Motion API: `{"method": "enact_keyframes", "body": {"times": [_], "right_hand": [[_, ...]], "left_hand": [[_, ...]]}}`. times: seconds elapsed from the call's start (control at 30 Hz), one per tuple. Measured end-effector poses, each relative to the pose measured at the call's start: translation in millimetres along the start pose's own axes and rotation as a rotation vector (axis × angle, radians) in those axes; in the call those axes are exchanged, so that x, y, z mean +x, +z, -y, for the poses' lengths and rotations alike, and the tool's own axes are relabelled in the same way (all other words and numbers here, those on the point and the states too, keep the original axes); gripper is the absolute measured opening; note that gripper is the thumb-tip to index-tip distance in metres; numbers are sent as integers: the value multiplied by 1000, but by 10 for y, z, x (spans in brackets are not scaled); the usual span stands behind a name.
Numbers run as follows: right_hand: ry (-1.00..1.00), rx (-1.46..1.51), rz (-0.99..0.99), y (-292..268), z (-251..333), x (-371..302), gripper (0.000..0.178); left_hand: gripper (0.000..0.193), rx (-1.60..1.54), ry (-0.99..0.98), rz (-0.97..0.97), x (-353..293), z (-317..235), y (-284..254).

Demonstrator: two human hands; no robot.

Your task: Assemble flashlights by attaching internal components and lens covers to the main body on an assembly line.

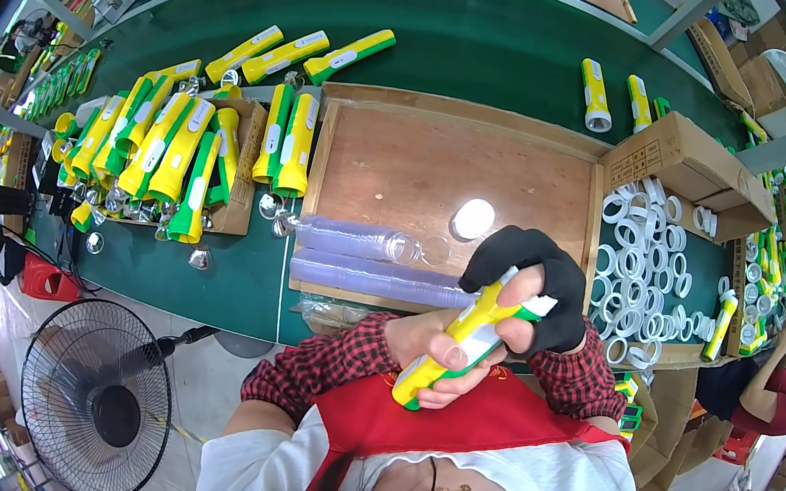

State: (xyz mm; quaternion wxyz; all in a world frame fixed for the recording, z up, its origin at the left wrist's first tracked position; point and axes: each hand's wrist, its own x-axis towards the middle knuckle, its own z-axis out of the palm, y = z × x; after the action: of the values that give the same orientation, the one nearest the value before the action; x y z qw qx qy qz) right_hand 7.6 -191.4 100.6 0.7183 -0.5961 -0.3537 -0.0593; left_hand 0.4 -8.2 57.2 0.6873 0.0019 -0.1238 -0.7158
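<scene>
A yellow and green flashlight (pixel 476 333) is held slantwise in front of my red apron, its lower end to the left. My bare left hand (pixel 443 351) is wrapped round its body. My right hand (pixel 547 292), in a black glove with bare fingertips, is closed round the upper, head end. A bit of white shows at that end; the fingers hide most of it. Just beyond my hands lies a shallow wooden tray (pixel 462 110). It holds two long stacks of transparent discs (pixel 373 278) in film, a few loose discs, and a round white piece (pixel 474 219).
Several flashlights (pixel 166 143) with loose silvery reflectors crowd a carton at left. More flashlights (pixel 284 56) lie at the back. White rings (pixel 646 266) are heaped at right beside an open carton (pixel 690 167). A standing fan (pixel 105 401) is at lower left. Another person (pixel 779 395) works at far right.
</scene>
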Motion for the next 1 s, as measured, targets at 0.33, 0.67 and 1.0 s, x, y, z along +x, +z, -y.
{"method": "enact_keyframes", "body": {"times": [0.33,0.67,1.0], "right_hand": [[195,-277,-144,-91,76,34,21],[417,-801,-328,-72,-331,-23,29],[492,-486,-125,-389,-583,39,33]], "left_hand": [[42,486,86,-407,-11,-171,17],[42,1892,354,-1164,36,-403,-334],[36,1009,60,-923,-4,-604,-234]]}}
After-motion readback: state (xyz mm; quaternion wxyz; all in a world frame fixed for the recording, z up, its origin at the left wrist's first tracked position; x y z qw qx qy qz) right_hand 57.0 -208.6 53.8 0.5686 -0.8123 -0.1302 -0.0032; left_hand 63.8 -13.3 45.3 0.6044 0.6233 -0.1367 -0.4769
